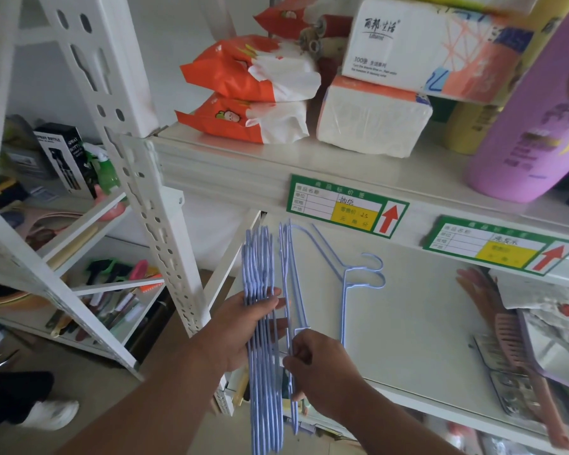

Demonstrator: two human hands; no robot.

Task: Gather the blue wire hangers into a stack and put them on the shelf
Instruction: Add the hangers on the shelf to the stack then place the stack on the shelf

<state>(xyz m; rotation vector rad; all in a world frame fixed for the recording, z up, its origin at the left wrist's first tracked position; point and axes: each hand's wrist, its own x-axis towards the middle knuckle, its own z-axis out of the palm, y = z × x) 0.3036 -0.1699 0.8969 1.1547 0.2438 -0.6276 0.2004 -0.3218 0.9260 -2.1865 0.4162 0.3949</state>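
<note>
My left hand [243,326] grips a tight stack of several blue wire hangers [260,257], held edge-on and upright in front of the white shelf [408,323]. Just to the right, my right hand [322,369] pinches the lower bars of a few more blue hangers [291,290], which stand a finger's width from the stack. Their hooks [373,272] point right over the shelf surface, and their long sides lean against or just above the shelf.
Pink combs [513,326] and packets [555,339] lie on the right of the same shelf. The shelf above [243,165] holds tissue packs [375,123], orange bags [240,70] and a purple bottle [532,126]. A white perforated rack [138,178] with brushes stands at left.
</note>
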